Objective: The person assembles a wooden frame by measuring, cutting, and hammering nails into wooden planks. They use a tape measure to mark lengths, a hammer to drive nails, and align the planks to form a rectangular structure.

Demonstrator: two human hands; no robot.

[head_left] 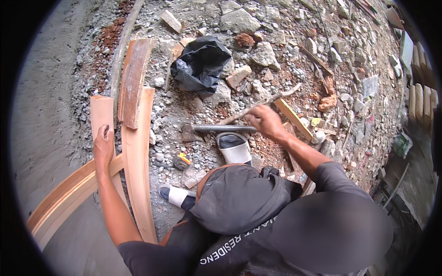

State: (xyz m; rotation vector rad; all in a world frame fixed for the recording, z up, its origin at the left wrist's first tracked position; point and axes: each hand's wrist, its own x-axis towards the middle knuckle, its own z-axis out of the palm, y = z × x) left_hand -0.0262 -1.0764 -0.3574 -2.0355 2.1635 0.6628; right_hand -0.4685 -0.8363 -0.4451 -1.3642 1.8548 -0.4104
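Note:
My left hand [104, 139] is closed on a pale wooden board [101, 108] at the left, gripping it near its upper end. Lower down, this board crosses other long wooden pieces [76, 188]. Beside it stretches another pale plank [137, 184], with a worn brown board [136, 83] lying over its far end. Past my foot, my right hand [266, 122] hovers at the handle end of a hammer [221, 128], its fingers loosely bent and apart. The hammer's head points left, and its grey handle runs across in front of my sandal. Part of the right fingers is hidden.
A yellow and black tape measure [182, 161] lies on the gravel between my feet and the planks. Farther off sit a crumpled black plastic bag [201, 64], a dry stick [281, 95], a yellowish wood offcut [293, 118] and broken concrete [240, 21]. Filled sacks [420, 103] line the right.

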